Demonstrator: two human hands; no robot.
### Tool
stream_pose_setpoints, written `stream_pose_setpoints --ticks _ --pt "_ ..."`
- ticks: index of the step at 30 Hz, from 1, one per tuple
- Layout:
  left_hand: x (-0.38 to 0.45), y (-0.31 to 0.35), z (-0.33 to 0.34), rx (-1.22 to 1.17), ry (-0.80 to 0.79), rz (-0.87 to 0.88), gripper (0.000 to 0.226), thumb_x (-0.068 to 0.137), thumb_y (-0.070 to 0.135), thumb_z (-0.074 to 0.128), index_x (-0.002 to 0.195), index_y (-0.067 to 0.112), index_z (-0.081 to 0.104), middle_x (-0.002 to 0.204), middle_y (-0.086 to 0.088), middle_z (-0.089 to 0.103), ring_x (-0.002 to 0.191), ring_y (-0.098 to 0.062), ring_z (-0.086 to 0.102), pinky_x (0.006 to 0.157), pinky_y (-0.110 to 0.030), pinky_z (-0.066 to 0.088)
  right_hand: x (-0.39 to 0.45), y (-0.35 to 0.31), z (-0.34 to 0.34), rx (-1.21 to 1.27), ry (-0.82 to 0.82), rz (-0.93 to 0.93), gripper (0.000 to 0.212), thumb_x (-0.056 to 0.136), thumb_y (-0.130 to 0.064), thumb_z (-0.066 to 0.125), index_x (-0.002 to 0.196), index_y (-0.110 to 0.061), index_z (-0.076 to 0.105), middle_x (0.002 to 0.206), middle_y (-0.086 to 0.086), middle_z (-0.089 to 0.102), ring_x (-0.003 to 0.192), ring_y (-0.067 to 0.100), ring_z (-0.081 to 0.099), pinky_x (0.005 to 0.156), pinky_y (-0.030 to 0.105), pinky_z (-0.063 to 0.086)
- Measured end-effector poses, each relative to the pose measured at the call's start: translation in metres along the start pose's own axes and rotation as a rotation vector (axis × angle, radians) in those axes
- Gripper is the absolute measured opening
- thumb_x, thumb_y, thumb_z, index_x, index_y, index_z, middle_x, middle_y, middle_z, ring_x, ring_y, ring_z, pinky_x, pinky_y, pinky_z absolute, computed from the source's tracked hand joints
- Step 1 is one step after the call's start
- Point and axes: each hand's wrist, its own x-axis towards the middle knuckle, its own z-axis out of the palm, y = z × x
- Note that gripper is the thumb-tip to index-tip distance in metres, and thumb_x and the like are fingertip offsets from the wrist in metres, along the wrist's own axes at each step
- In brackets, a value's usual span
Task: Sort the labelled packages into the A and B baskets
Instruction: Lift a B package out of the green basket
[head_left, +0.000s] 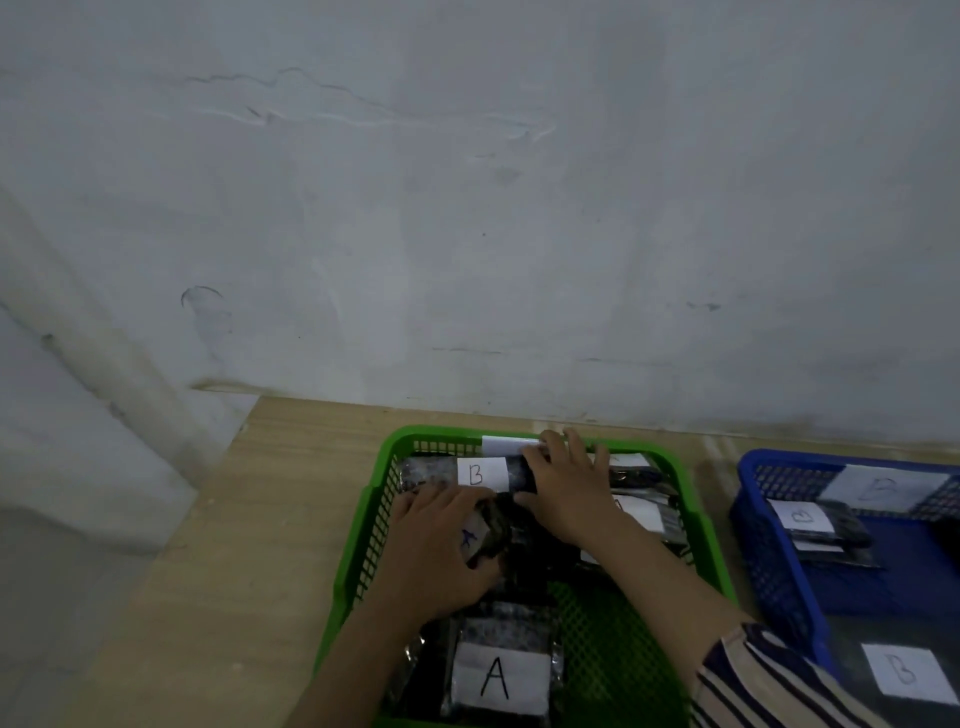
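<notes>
Wall (467, 208): painted pale grey-white — the upper two thirds of the view are filled by it; cracks, scuffs and raised plaster ridges are seen near the top.
Left side (78, 415): a slanting band of the same pale colour is seen running down toward the lower left corner; what it is cannot be told.
Table (249, 519): light wood-grain top, set against the wall — its far edge is met by a darker stained line.
Light: dim and cool, with no hard shadows cast.
</notes>
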Motion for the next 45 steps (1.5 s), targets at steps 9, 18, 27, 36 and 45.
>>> stream_pose_setpoints --ticks 9,18,27,36,45 --pt "-0.01 0.01 -0.004 -0.199 0.039 -0.088 0.062 0.069 0.066 0.025 0.104 0.03 0.061 0.1 0.012 0.062 0.101 -0.012 0.054 0.093 -0.032 0.032 -0.015 0.004 -0.007 0.412 0.224 -0.053 0.026 0.083 -0.026 0.062 0.099 -0.023 0.042 0.107 0.0 0.058 0.105 0.024 0.047 0.086 0.032 0.017" --pt "-0.016 0.016 -0.003 -0.145 0.076 -0.131 0.051 0.073 0.057 0.037 0.099 0.024 0.066 0.102 0.004 0.07 0.098 -0.018 0.061 0.089 -0.04 0.045 -0.056 0.032 -0.048 0.963 0.557 0.152 0.028 0.084 -0.017 0.062 0.099 -0.022 0.038 0.096 -0.001 0.053 0.086 0.018 0.053 0.065 0.026 0.04" --pt "-0.023 0.042 -0.008 -0.104 0.254 -0.039 0.039 0.079 0.043 0.038 0.097 0.02 0.063 0.097 0.0 0.069 0.086 -0.023 0.063 0.07 -0.044 0.053 -0.109 0.046 -0.042 1.009 0.542 0.179 0.025 0.084 -0.016 0.062 0.099 -0.021 0.042 0.09 -0.007 0.054 0.087 0.015 0.052 0.075 0.029 0.04" --pt "-0.026 0.097 -0.013 -0.482 0.215 -0.131 0.033 0.093 0.024 0.045 0.126 0.019 0.046 0.12 0.001 0.052 0.111 -0.017 0.05 0.094 -0.033 0.043 -0.159 0.069 -0.029 1.083 0.508 0.112 0.018 0.086 -0.009 0.059 0.094 -0.019 0.046 0.092 -0.003 0.052 0.085 0.013 0.053 0.058 0.008 0.044" --pt "-0.025 0.154 -0.003 -0.692 0.078 -0.197 0.053 0.088 0.026 0.055 0.136 0.026 0.031 0.122 0.008 0.042 0.113 -0.013 0.044 0.093 -0.025 0.038 -0.206 0.116 -0.02 1.122 0.344 0.119 0.015 0.089 -0.015 0.055 0.101 -0.023 0.049 0.095 -0.01 0.051 0.083 0.001 0.052 0.062 0.01 0.045"
